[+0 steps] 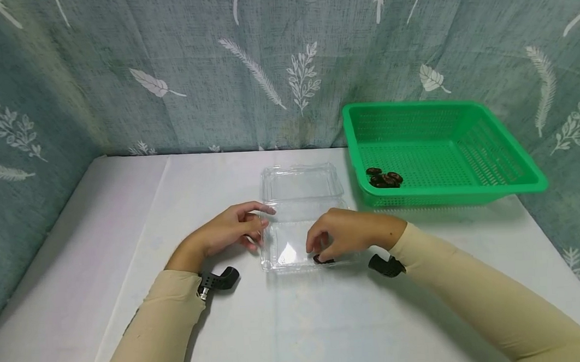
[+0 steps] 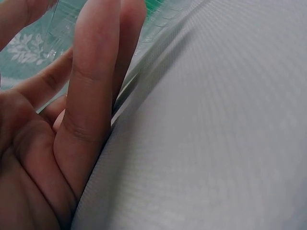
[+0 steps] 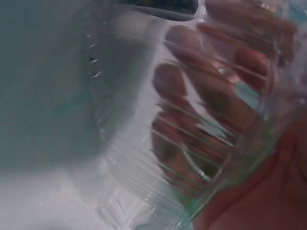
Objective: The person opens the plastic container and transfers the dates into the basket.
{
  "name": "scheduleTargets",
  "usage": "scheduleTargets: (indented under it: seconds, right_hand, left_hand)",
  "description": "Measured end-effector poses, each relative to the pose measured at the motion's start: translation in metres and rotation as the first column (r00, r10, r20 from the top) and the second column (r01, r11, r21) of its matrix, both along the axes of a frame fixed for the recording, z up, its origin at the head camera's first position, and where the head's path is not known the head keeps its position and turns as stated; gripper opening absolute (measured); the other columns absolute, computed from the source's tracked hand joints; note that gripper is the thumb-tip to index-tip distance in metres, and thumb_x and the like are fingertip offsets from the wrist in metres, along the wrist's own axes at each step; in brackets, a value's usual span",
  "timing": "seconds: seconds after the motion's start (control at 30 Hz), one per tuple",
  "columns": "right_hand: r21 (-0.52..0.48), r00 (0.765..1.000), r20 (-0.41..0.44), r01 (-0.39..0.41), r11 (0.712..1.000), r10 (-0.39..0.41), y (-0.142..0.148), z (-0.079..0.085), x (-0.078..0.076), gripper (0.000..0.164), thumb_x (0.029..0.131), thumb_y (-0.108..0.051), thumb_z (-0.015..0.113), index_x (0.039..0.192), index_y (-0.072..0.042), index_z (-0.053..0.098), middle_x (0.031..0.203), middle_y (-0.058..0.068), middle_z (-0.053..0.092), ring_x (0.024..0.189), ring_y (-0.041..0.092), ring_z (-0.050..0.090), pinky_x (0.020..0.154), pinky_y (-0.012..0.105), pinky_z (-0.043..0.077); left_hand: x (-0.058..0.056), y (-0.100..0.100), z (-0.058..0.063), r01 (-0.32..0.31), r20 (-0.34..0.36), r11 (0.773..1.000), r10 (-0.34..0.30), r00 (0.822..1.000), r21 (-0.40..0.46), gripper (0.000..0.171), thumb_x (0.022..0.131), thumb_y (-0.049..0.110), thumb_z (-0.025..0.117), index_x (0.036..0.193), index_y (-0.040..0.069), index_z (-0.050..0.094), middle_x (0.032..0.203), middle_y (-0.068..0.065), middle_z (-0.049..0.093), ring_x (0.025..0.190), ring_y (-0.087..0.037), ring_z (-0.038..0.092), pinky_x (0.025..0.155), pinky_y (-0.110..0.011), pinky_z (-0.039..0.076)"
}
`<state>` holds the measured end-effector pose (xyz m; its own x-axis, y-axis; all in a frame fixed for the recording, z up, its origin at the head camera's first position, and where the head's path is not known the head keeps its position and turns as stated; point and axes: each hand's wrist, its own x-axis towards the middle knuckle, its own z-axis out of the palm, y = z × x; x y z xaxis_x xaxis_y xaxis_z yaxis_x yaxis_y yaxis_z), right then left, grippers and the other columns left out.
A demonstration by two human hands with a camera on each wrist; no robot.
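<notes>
A clear plastic clamshell box [image 1: 274,247] lies with its lid [image 1: 302,181] folded back on the white table. My right hand [image 1: 339,233] reaches into the base at its right front, fingers bent down, pinching a dark brown, glossy oval piece [image 1: 323,259]. Through the clear ridged wall [image 3: 129,177] the right wrist view shows these fingers, with the dark piece [image 3: 160,7] by the fingertips. At the box's left side is my left hand [image 1: 233,227], its index finger stretched to the rim near the hinge and the other fingers loosely bent. It holds nothing.
A green slotted basket [image 1: 448,192] stands at the back right, beside the box. Several more dark brown glossy pieces [image 1: 385,180] lie in its near left corner. Behind the table [image 1: 219,338] hangs a leaf-patterned cloth [image 1: 191,71].
</notes>
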<state>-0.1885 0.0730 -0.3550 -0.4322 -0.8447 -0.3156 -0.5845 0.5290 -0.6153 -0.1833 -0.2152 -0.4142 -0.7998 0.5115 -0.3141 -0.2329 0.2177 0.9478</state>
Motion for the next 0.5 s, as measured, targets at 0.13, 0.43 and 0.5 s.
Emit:
scheduleTargets:
  seconds: [0.13, 0.43, 0.5]
  right_hand:
    - [0.047, 1.0, 0.008, -0.025, 0.999, 0.024, -0.0014, 0.0001, -0.0011, 0.016, 0.085, -0.009, 0.078, 0.1, -0.015, 0.076, 0.086, -0.01, 0.069, 0.079, 0.001, 0.058, 0.077, 0.019, 0.05]
    - [0.072, 0.999, 0.012, -0.05, 0.996, 0.049, -0.0035, 0.0026, -0.0005, 0.017, 0.082, -0.003, 0.075, 0.094, -0.015, 0.077, 0.08, -0.009, 0.067, 0.074, 0.0, 0.056, 0.074, 0.019, 0.051]
    - [0.076, 0.999, 0.021, -0.046, 0.996, 0.045, -0.0038, 0.0028, -0.0003, 0.016, 0.083, -0.003, 0.075, 0.093, -0.015, 0.077, 0.081, -0.009, 0.068, 0.074, 0.0, 0.056, 0.074, 0.019, 0.051]
  left_hand:
    - [-0.0004, 0.0003, 0.0003, 0.011, 0.0, 1.0, -0.011, 1.0, -0.001, 0.044, 0.1, 0.019, 0.061, 0.142, 0.009, 0.05, 0.087, -0.006, 0.061, 0.079, -0.019, 0.068, 0.068, -0.035, 0.062]
    - [-0.0005, 0.0004, 0.0008, 0.01, -0.01, 1.0, -0.01, 1.0, -0.004, 0.045, 0.1, 0.022, 0.063, 0.141, 0.009, 0.051, 0.087, -0.007, 0.061, 0.079, -0.02, 0.069, 0.069, -0.035, 0.062]
    - [-0.0004, -0.0001, 0.0007, 0.016, -0.013, 1.0, -0.016, 1.0, -0.007, 0.046, 0.1, 0.022, 0.063, 0.142, 0.008, 0.05, 0.087, -0.007, 0.062, 0.08, -0.019, 0.069, 0.069, -0.035, 0.062]
